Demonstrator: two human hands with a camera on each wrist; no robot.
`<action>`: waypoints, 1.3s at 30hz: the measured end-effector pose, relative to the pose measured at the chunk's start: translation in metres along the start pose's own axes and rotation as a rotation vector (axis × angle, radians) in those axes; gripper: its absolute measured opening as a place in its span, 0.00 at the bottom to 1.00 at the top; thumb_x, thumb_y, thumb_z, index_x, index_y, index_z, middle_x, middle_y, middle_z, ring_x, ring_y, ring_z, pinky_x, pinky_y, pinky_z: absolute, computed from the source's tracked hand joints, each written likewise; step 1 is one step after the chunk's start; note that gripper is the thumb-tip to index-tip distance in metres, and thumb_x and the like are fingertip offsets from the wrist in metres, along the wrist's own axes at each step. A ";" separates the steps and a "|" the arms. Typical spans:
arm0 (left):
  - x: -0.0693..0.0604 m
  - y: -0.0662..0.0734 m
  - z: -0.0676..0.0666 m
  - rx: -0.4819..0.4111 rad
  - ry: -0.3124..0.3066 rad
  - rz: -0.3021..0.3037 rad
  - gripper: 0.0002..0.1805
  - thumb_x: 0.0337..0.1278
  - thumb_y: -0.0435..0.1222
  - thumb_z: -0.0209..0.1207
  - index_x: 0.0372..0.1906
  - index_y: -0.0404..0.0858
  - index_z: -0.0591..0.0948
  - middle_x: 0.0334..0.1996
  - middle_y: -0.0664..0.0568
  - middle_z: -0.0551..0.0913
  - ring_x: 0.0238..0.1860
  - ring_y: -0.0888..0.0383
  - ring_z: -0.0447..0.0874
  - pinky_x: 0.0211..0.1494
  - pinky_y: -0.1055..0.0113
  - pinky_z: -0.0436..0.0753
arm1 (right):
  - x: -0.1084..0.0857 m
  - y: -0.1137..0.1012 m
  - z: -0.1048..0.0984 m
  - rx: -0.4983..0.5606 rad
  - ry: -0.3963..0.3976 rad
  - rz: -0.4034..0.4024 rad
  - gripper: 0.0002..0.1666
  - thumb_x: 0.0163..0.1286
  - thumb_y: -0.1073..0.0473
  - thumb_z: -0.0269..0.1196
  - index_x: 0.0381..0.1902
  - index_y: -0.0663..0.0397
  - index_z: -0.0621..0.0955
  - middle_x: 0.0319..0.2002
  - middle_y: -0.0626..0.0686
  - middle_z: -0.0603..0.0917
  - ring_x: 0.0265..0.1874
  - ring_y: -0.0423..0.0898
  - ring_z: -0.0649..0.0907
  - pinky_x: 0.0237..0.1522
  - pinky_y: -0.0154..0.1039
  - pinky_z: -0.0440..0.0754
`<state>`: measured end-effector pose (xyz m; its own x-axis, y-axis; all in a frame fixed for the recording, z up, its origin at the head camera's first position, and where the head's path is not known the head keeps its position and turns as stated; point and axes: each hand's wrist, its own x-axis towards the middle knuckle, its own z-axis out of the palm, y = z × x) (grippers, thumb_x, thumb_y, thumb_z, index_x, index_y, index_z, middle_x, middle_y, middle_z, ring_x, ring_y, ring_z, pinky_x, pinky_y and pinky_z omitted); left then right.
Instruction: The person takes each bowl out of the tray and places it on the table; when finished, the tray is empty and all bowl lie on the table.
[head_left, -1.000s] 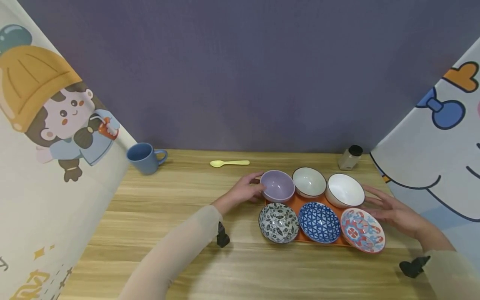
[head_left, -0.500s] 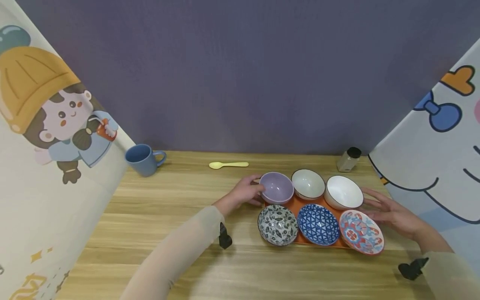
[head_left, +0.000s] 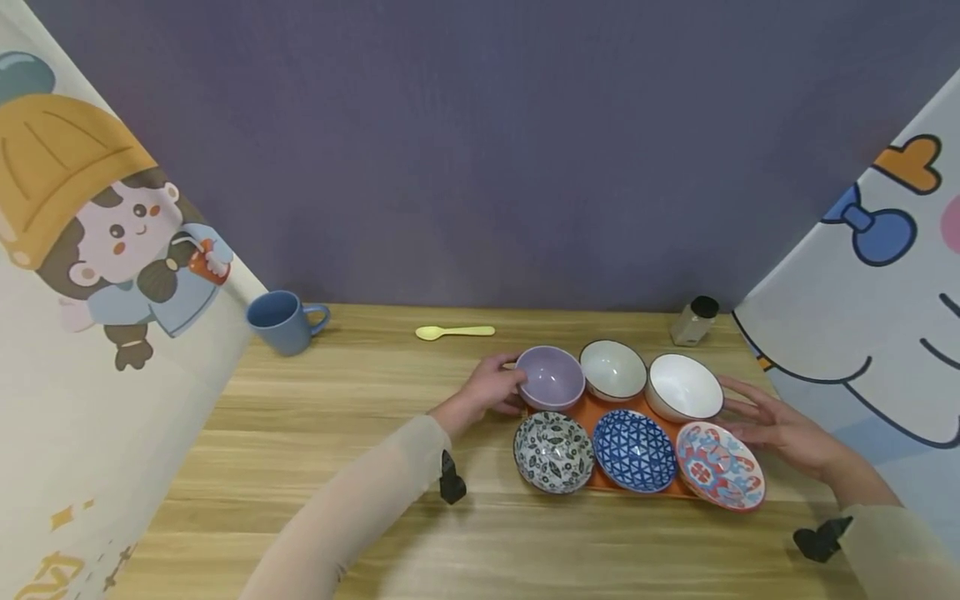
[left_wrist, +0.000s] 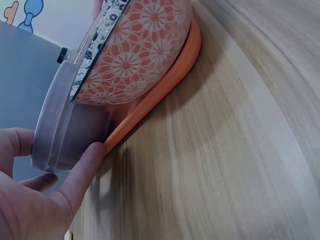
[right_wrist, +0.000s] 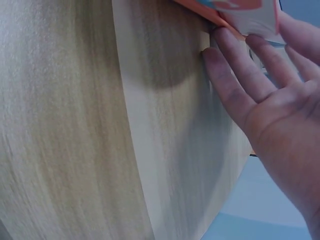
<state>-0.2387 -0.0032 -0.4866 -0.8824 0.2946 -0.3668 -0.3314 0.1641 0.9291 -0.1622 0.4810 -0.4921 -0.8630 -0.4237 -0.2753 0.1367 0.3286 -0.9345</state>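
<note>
Two rows of bowls stand on an orange tray (head_left: 590,407). My left hand (head_left: 489,387) is at its left end. In the left wrist view, a nearly straight finger (left_wrist: 86,165) touches the tray edge, while the thumb lies against the purple bowl (head_left: 551,377). At the opposite end, my right hand (head_left: 783,429) has extended fingers reaching the tray edge, beside the white bowl (head_left: 684,387) and the red-and-blue patterned bowl (head_left: 720,465). Between them are a pale grey bowl (head_left: 612,370), a blue patterned bowl (head_left: 634,450) and a black-and-white floral bowl (head_left: 553,452).
Behind the tray, a yellow spoon (head_left: 454,332) lies on the wooden table (head_left: 337,467). A blue mug (head_left: 279,323) stands at the back left, and a black-lidded jar (head_left: 694,322) at the back right. A dark wall (head_left: 465,167) bounds the rear.
The whole head view shifts slightly left and down. Both hands keep their places at the tray's ends, and the bowls stay as they were relative to one another.
</note>
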 end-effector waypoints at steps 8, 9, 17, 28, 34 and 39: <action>0.002 -0.001 -0.002 -0.083 0.004 -0.012 0.33 0.63 0.30 0.57 0.74 0.34 0.69 0.43 0.34 0.86 0.33 0.44 0.90 0.37 0.55 0.93 | 0.001 -0.003 0.002 -0.029 0.031 0.051 0.49 0.76 0.65 0.59 0.84 0.52 0.45 0.58 0.16 0.70 0.56 0.26 0.80 0.52 0.35 0.87; 0.002 -0.001 -0.003 -0.100 0.006 -0.014 0.33 0.64 0.30 0.56 0.75 0.33 0.69 0.44 0.34 0.85 0.33 0.44 0.90 0.37 0.56 0.93 | 0.002 -0.003 0.002 -0.034 0.031 0.050 0.49 0.76 0.65 0.59 0.84 0.54 0.45 0.59 0.16 0.70 0.57 0.26 0.80 0.52 0.35 0.87; -0.001 0.000 -0.015 -0.117 0.036 0.004 0.35 0.61 0.31 0.56 0.75 0.32 0.68 0.47 0.32 0.84 0.30 0.47 0.89 0.34 0.58 0.93 | 0.006 -0.009 0.004 -0.142 0.044 0.076 0.48 0.76 0.61 0.61 0.83 0.55 0.49 0.71 0.52 0.71 0.54 0.29 0.82 0.51 0.40 0.89; -0.026 0.002 -0.062 -0.122 0.092 0.047 0.33 0.60 0.30 0.55 0.73 0.32 0.71 0.50 0.29 0.84 0.30 0.46 0.90 0.35 0.58 0.93 | 0.009 -0.012 0.001 -0.137 -0.010 0.108 0.43 0.78 0.60 0.59 0.79 0.67 0.52 0.60 0.44 0.84 0.53 0.32 0.84 0.51 0.40 0.89; -0.040 0.003 -0.092 -0.133 0.140 0.045 0.33 0.61 0.30 0.54 0.73 0.34 0.70 0.55 0.28 0.80 0.35 0.43 0.91 0.38 0.58 0.93 | 0.010 -0.012 0.002 -0.151 -0.008 0.124 0.44 0.77 0.60 0.60 0.78 0.70 0.50 0.62 0.52 0.84 0.52 0.31 0.84 0.51 0.38 0.89; -0.052 0.005 -0.113 -0.145 0.177 0.019 0.33 0.65 0.32 0.53 0.76 0.33 0.67 0.58 0.29 0.78 0.37 0.46 0.90 0.40 0.60 0.93 | 0.010 -0.018 0.004 -0.188 0.000 0.138 0.44 0.79 0.56 0.58 0.81 0.63 0.49 0.72 0.72 0.69 0.53 0.28 0.82 0.53 0.38 0.87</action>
<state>-0.2322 -0.1245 -0.4580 -0.9298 0.1241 -0.3466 -0.3470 0.0190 0.9377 -0.1715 0.4670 -0.4794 -0.8423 -0.3639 -0.3977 0.1607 0.5347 -0.8296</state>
